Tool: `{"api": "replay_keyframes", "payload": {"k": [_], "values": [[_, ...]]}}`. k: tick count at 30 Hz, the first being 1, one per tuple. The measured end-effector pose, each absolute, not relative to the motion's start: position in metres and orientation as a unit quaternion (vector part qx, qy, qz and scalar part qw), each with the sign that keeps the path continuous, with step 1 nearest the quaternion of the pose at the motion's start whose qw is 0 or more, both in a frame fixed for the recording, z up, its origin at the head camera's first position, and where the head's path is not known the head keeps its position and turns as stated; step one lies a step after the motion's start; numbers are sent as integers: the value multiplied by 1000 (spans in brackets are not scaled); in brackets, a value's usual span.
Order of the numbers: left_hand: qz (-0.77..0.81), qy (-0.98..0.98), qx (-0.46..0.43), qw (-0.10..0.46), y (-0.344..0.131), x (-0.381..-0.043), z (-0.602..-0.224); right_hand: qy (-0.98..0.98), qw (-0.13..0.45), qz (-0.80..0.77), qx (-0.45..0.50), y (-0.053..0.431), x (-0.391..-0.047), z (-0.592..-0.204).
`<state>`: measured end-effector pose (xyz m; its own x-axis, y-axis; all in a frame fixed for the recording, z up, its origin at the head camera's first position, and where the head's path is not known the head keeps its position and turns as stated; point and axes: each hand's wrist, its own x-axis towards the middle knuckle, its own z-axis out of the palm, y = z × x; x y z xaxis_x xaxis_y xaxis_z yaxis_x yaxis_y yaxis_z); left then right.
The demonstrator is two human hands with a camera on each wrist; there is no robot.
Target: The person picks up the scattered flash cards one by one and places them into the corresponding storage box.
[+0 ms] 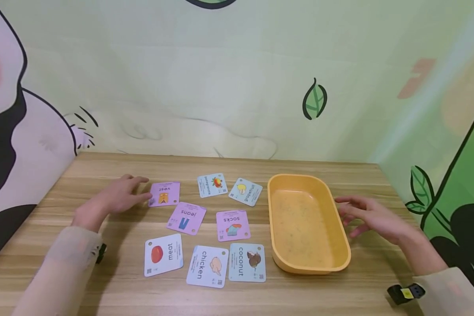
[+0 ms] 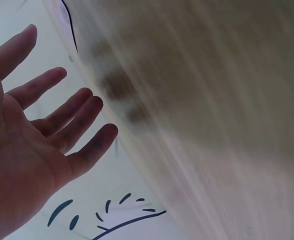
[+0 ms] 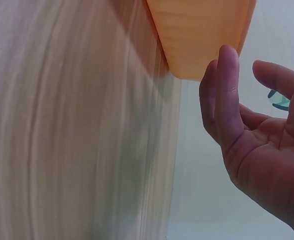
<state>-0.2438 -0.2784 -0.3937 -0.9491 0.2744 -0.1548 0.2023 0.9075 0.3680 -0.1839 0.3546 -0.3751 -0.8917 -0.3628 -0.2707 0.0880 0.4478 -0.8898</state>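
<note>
My left hand [image 1: 122,194] hovers over the left of the table, its thumb tip right at the edge of the purple vest card [image 1: 164,194]. In the left wrist view its fingers are spread and relaxed, with nothing held. Beside the right wall of the yellow plastic tub [image 1: 271,219] is my right hand [image 1: 365,216], fingers loosely bent and holding nothing. Near the vest card lie the purple jeans card [image 1: 186,218] and socks card [image 1: 233,225]. Blue-edged cards show pomegranate [image 1: 212,184], grapefruit [image 1: 245,192], meat [image 1: 163,255], chicken [image 1: 207,266] and coconut [image 1: 247,262].
The wooden table [image 1: 300,294] runs back to a pale green wall cloth [image 1: 237,87] printed with leaves and cartoon shapes. A dark wrist strap [image 1: 406,293] sits at the right cuff. The tub stands right of all the cards.
</note>
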Motion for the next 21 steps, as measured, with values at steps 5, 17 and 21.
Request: {"api": "replay_keyframes", "payload": {"k": [5,17,21], "values": [[189,967,127,114,-277,-246,-390,814,233,-524,-93,353,-185,-377],[209,961,125,132,-277,-254,-392,804,236,-539,-88,349,-186,-379],[214,960,124,133,-273,-255,-392,796,234,-550,-90,349,-186,-380]]}}
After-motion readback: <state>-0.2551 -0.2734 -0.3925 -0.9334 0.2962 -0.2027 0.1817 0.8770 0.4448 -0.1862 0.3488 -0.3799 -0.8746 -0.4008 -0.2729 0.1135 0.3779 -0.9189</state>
